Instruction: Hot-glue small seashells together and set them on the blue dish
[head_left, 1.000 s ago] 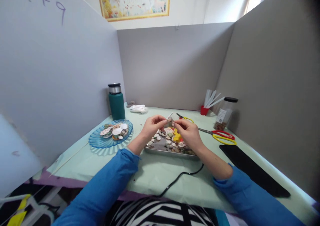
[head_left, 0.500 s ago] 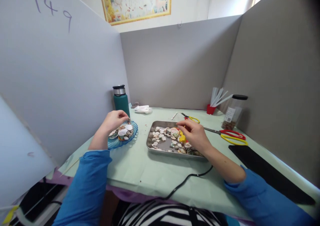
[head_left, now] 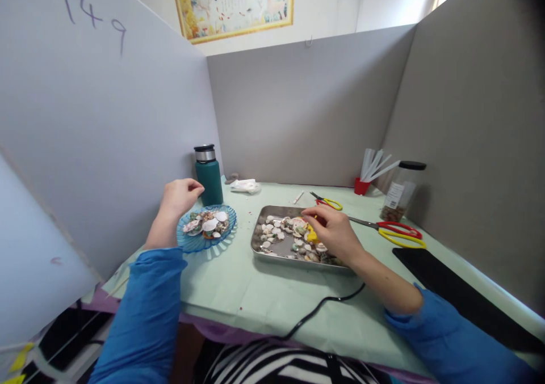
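My left hand [head_left: 181, 195] hovers above the far left side of a blue scalloped glass plate [head_left: 230, 228], fingertips pinched together near the bottle; whether anything small is between them I cannot make out. Heaped on that plate are seashells [head_left: 210, 224], some white, some speckled. My right hand [head_left: 330, 228] is over the right part of a metal tray [head_left: 259, 252], its thumb and forefinger brought together. Anything in that pinch is too small or hidden to name. Just below those fingers shows a yellow thing [head_left: 312, 235], mostly covered. Many small shells [head_left: 272, 231] lie scattered in the tray.
Behind the plate stands a green bottle [head_left: 209, 180]. Scissors [head_left: 398, 232], smaller scissors [head_left: 326, 201], a red cup of white sticks [head_left: 361, 186], a clear jar [head_left: 399, 194] and a black flat strip [head_left: 451, 287] are rightward. A black cable [head_left: 313, 311] crosses the front.
My left hand has lifted off the shells on the plate and moved left and slightly away. My right hand stays over the tray in nearly the same pose.
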Motion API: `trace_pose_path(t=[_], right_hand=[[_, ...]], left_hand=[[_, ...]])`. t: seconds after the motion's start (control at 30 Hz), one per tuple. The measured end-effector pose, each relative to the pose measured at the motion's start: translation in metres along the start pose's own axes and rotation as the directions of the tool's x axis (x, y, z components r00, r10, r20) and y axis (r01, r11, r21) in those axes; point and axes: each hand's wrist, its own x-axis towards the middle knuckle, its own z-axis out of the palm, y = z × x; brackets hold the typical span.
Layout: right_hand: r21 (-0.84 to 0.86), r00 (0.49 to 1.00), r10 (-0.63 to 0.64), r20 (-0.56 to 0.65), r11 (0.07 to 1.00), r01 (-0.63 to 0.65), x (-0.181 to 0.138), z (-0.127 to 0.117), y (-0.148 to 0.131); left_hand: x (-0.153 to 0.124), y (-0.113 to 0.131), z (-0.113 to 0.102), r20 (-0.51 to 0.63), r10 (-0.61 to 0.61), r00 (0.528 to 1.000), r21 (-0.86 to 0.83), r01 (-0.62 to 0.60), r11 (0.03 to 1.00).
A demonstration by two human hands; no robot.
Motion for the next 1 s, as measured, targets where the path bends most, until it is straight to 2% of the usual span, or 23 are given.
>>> trace_pose_path(t=[0.07, 0.13, 0.2, 0.27, 0.33, 0.43, 0.5, 0.57, 0.67, 0.77, 0.87, 0.93, 1.0], right_hand=[[-0.044, 1.000, -0.015, -0.002, 0.999, 0.015, 0.002, -0.003, 0.003], [-0.122, 0.998, -0.018, 0.059, 0.992, 0.025, 0.005, -0.008, 0.007], [-0.222, 0.978, 0.024, 0.205, 0.975, 0.023, 0.008, -0.016, 0.011], [-0.319, 0.930, 0.095, 0.355, 0.947, 0.025, 0.010, -0.024, 0.015], [-0.387, 0.882, 0.126, 0.454, 0.920, 0.068, 0.011, -0.032, 0.017], [-0.433, 0.833, 0.125, 0.538, 0.889, 0.147, 0.010, -0.039, 0.017], [-0.485, 0.828, 0.152, 0.539, 0.860, 0.157, 0.009, -0.040, 0.016], [-0.563, 0.834, 0.212, 0.510, 0.815, 0.137, 0.007, -0.040, 0.014], [-0.655, 0.821, 0.302, 0.485, 0.747, 0.112, 0.006, -0.039, 0.012], [-0.703, 0.807, 0.348, 0.477, 0.702, 0.113, 0.005, -0.038, 0.010], [-0.720, 0.810, 0.350, 0.471, 0.683, 0.124, 0.003, -0.035, 0.010], [-0.722, 0.819, 0.337, 0.465, 0.679, 0.131, 0.001, -0.033, 0.011], [-0.728, 0.826, 0.334, 0.455, 0.674, 0.128, 0.000, -0.031, 0.011]], left_hand=[[-0.002, 0.012, -0.002, -0.022, 0.005, 1.000, -0.082, -0.007, 0.997], [-0.004, 0.026, -0.001, 0.001, 0.029, 1.000, -0.159, -0.028, 0.987], [-0.006, 0.042, 0.005, 0.035, 0.088, 0.995, -0.201, -0.079, 0.976], [-0.009, 0.061, 0.015, 0.085, 0.187, 0.979, -0.213, -0.166, 0.963], [-0.013, 0.083, 0.029, 0.122, 0.307, 0.944, -0.245, -0.271, 0.931], [-0.021, 0.112, 0.053, 0.225, 0.509, 0.831, -0.331, -0.426, 0.842], [-0.027, 0.123, 0.070, 0.297, 0.558, 0.775, -0.367, -0.447, 0.816], [-0.034, 0.128, 0.085, 0.334, 0.549, 0.766, -0.334, -0.449, 0.829], [-0.045, 0.128, 0.101, 0.404, 0.519, 0.753, -0.185, -0.489, 0.852], [-0.057, 0.127, 0.109, 0.495, 0.553, 0.670, -0.081, -0.598, 0.797], [-0.066, 0.129, 0.112, 0.518, 0.615, 0.594, -0.081, -0.682, 0.727], [-0.069, 0.131, 0.113, 0.518, 0.625, 0.584, -0.097, -0.686, 0.721], [-0.069, 0.131, 0.113, 0.516, 0.610, 0.601, -0.109, -0.661, 0.743]])
